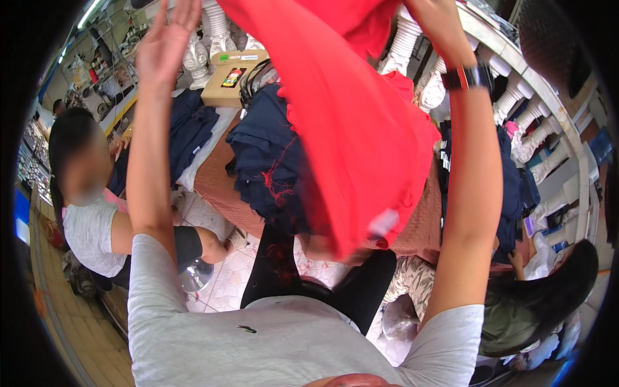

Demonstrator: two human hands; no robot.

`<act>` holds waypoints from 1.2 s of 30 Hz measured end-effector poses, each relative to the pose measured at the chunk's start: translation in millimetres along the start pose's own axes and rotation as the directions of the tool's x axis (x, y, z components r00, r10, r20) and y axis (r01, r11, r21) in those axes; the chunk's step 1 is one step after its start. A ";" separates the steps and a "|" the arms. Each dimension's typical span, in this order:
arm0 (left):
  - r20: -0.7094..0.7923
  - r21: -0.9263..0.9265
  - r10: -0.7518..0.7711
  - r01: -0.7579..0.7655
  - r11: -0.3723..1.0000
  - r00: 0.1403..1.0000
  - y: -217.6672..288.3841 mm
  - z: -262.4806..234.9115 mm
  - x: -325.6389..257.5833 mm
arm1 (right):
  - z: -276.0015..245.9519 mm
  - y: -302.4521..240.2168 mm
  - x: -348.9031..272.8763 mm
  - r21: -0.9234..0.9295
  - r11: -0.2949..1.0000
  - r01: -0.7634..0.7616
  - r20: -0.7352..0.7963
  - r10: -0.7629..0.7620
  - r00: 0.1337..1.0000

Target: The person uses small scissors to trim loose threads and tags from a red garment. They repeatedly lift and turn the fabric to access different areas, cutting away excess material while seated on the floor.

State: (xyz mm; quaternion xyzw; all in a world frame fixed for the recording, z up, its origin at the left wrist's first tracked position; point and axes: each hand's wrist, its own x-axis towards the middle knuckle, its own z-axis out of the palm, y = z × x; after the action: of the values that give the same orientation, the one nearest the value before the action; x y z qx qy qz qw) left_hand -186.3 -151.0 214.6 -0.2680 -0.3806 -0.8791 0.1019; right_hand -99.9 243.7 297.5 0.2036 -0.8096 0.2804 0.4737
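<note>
**Red garment held aloft over the work table**

Viewing from the head camera: red garment [351, 122] raised high above the brown-covered table [419, 226], hanging in a loose sheet and blurred at its lower hem. Right hand [433, 16] up at the garment's top edge, apparently clamped on the cloth, though fingers mostly cut off by the frame; black wristband [469, 77] just below it. Left hand [166, 40] lifted to the left of the garment, fingers spread apart, palm bare, holding nothing and clear of the cloth. Navy garments [267, 161] heaped on the table directly behind the red sheet, red thread scraps lying on them. A second navy pile [187, 132] farther left on the table, a cardboard box [229, 80] beyond it.

Judged step: garment being shaken out or spread, held at one side only. Next move likely calls for the free left hand to close on the opposite top edge, level with the right.

Edges and room: table's near edge close to the knees, white tiled floor [225, 277] below. Open air to the left of the garment, between cloth and left arm. Seated person in a grey shirt [90, 232] beyond that arm; another person [548, 297] low at the right of the table. White balusters [522, 103] crowding the right side.
</note>
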 end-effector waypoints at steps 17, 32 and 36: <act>0.320 0.059 -0.191 0.181 0.982 0.928 -33.7 86.1 -21.9 | -110.2 -15.8 54.3 0.172 0.922 -0.346 -0.126 0.369 0.921; 0.402 0.452 -0.523 0.335 0.827 0.751 -25.7 19.4 84.0 | -165.3 95.8 -66.9 0.433 0.503 -0.748 0.303 0.701 0.646; 0.285 0.466 -0.517 0.354 0.811 0.807 -44.5 -12.7 79.1 | -143.0 78.3 -102.4 0.505 0.355 -0.787 0.210 0.834 0.511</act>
State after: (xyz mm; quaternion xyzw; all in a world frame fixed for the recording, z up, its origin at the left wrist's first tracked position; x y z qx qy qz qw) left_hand -274.4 -127.5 223.5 -0.3186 -0.6127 -0.7105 -0.1352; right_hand -5.3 402.2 243.1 -0.1097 -0.6668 0.7012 0.2275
